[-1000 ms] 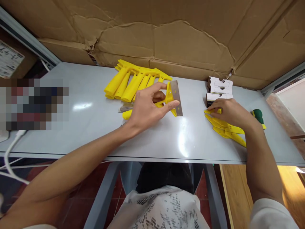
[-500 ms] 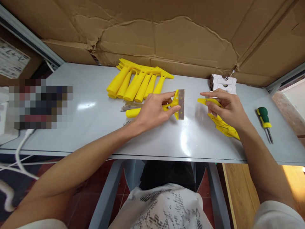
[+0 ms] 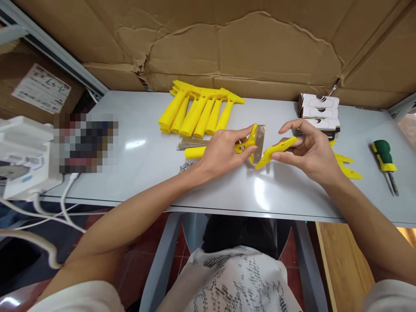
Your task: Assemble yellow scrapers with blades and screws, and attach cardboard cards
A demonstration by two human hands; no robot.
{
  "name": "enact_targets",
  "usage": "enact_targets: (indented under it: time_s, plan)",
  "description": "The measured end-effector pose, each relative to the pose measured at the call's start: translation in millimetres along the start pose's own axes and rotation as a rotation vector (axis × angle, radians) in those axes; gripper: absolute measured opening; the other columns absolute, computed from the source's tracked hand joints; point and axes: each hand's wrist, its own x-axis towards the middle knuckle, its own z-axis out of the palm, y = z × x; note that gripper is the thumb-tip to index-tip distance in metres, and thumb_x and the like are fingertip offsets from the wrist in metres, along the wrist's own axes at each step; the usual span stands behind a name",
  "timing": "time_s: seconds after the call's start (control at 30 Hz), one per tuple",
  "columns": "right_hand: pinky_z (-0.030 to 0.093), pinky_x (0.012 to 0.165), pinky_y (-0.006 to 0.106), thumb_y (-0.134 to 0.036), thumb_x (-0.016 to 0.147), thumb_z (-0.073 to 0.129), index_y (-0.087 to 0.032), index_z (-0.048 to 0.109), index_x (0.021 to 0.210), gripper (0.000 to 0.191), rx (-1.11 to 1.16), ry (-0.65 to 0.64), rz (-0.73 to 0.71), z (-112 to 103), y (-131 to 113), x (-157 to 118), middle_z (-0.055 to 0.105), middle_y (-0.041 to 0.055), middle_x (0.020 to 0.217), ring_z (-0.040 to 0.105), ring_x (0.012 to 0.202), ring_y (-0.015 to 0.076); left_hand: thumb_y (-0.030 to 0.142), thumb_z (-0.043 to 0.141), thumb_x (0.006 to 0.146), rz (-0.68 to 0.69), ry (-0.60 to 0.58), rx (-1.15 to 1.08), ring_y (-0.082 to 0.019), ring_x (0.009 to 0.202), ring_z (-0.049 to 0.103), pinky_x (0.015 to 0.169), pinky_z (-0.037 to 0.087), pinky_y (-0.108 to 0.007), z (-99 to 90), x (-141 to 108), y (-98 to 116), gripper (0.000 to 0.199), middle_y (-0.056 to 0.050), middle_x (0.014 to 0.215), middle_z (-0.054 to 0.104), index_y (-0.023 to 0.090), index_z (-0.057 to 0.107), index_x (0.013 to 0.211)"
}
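My left hand (image 3: 225,151) is closed round the neck of a yellow scraper handle (image 3: 195,152), pinching a flat metal blade (image 3: 260,143) against its head. In my right hand (image 3: 312,149) is a yellow plastic cover plate (image 3: 276,151), pinched between thumb and fingers and tilted. The plate's lower left end is right by the blade's lower edge; whether they touch I cannot tell. More yellow cover plates (image 3: 350,175) lie on the table, partly behind my right hand. Beside the handle are a stack of metal blades (image 3: 191,143) and a small pile of screws (image 3: 186,167).
Several yellow scraper handles (image 3: 198,110) lie in a row at the back of the table (image 3: 136,182). White printed cards (image 3: 320,110) are stacked back right. A green and yellow screwdriver (image 3: 385,162) lies far right. A white power strip (image 3: 30,160) with cables stands left, before cardboard.
My right hand has lifted a yellow cover plate off the pile and brought it left to the blade. My left hand keeps its hold on handle and blade. The view has shifted.
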Motion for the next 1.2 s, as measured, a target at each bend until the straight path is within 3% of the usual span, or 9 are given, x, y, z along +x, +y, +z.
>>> enact_targets:
  time_s: [0.1,0.2,0.33,0.43,0.53,0.7,0.8,0.97,1.2]
  plan:
    - [0.065,0.077,0.035,-0.052,0.07,0.1,-0.024,0.071,0.095,0.047,-0.049,-0.003,-0.036,0.9,2.0,1.1,0.078,0.0028,0.09,0.078,0.084,0.0205,0.04,0.07,0.096,-0.019,-0.025,-0.012,-0.014,0.071,0.057,0.068,0.04,-0.027,0.4,-0.4,3.4,0.039,-0.001,0.088,0.077,0.02,0.08,0.128]
    - [0.066,0.074,0.036,-0.056,0.078,0.095,-0.026,0.074,0.099,0.043,-0.015,-0.035,-0.041,-4.2,3.8,3.4,0.078,0.0044,0.097,0.077,0.09,0.0221,0.04,0.07,0.095,-0.028,-0.029,-0.009,-0.015,0.073,0.058,0.07,0.042,-0.028,0.9,-1.0,4.9,0.042,-0.001,0.091,0.078,0.018,0.079,0.13]
    - [0.068,0.079,0.04,-0.053,0.076,0.097,-0.027,0.076,0.102,0.042,0.041,-0.105,-0.015,-4.6,5.1,3.8,0.078,0.0034,0.096,0.075,0.084,0.0208,0.043,0.069,0.095,-0.013,-0.026,-0.001,-0.015,0.073,0.061,0.071,0.046,-0.028,1.8,-1.9,4.0,0.045,-0.001,0.092,0.08,0.019,0.078,0.133]
    - [0.066,0.087,0.039,-0.051,0.073,0.099,-0.025,0.079,0.087,0.036,0.007,-0.055,-0.077,1.9,7.7,3.8,0.076,0.0025,0.091,0.072,0.084,0.0186,0.039,0.069,0.095,-0.013,-0.025,0.01,-0.017,0.077,0.066,0.074,0.049,-0.029,2.5,-2.6,4.1,0.043,-0.002,0.099,0.083,0.02,0.079,0.132]
    - [0.063,0.085,0.035,-0.048,0.075,0.098,-0.027,0.083,0.081,0.026,-0.058,-0.006,-0.155,6.7,12.3,4.9,0.075,0.0033,0.103,0.071,0.095,0.0183,0.034,0.069,0.094,-0.02,-0.034,-0.001,-0.02,0.085,0.073,0.078,0.053,-0.031,3.1,-3.6,5.2,0.043,-0.004,0.107,0.085,0.02,0.079,0.133]
    - [0.058,0.071,0.03,-0.048,0.082,0.093,-0.03,0.088,0.088,0.02,-0.108,-0.039,-0.145,7.3,21.4,6.0,0.078,0.0045,0.104,0.071,0.095,0.0192,0.03,0.069,0.095,-0.027,-0.043,-0.011,-0.026,0.102,0.079,0.09,0.06,-0.037,4.5,-5.5,6.1,0.052,-0.007,0.128,0.082,0.022,0.072,0.146]
    - [0.059,0.074,0.032,-0.049,0.083,0.092,-0.031,0.089,0.094,0.022,-0.112,-0.034,-0.153,7.7,24.8,6.0,0.079,0.0039,0.103,0.071,0.091,0.0183,0.03,0.069,0.095,-0.033,-0.056,-0.01,-0.028,0.111,0.079,0.097,0.061,-0.039,4.9,-6.2,6.7,0.053,-0.007,0.133,0.08,0.025,0.071,0.147]
    - [0.059,0.081,0.034,-0.049,0.084,0.091,-0.033,0.089,0.095,0.02,-0.126,-0.026,-0.182,8.4,26.0,6.6,0.08,0.0028,0.104,0.072,0.094,0.0186,0.032,0.065,0.096,-0.035,-0.084,0.02,-0.027,0.107,0.079,0.096,0.059,-0.038,4.6,-6.2,8.7,0.055,-0.008,0.124,0.082,0.023,0.068,0.15]
    - [0.059,0.083,0.035,-0.053,0.083,0.091,-0.032,0.088,0.094,0.024,-0.117,-0.018,-0.158,8.0,27.3,7.7,0.078,0.0027,0.1,0.071,0.091,0.0187,0.029,0.064,0.089,-0.012,-0.132,0.013,-0.016,0.071,0.062,0.068,0.045,-0.028,0.4,-3.7,13.1,0.063,-0.001,0.088,0.076,0.022,0.068,0.151]
